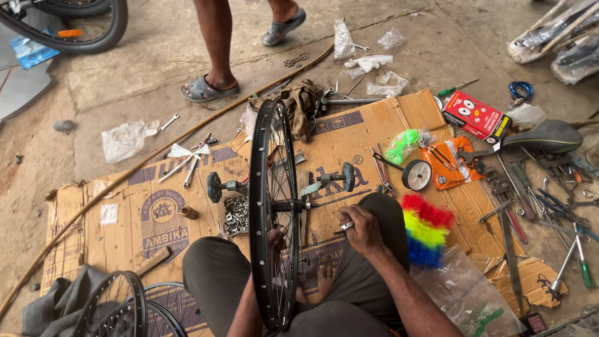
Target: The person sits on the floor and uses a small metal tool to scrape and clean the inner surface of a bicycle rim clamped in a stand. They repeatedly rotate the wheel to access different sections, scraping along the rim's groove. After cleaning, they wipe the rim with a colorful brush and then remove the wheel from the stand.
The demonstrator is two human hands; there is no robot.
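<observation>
**Cardboard over a bare concrete floor**

The concrete floor [150, 68] is dusty and cracked, with a flattened brown cardboard sheet [349, 143] spread across its middle. On the cardboard lie a pile of small metal nuts [235, 216], pliers [382, 170], a small training wheel [416, 175], an orange packet [450, 163], a red box [477, 116] and a rainbow-coloured brush [427, 229]. Wrenches and screwdrivers [549, 206] are scattered at the right, beside a black bicycle saddle [549, 135]. Crumpled clear plastic bags [125, 140] rest on the bare concrete, and a long thin cane [125, 178] runs slantwise along the cardboard's edge.
</observation>
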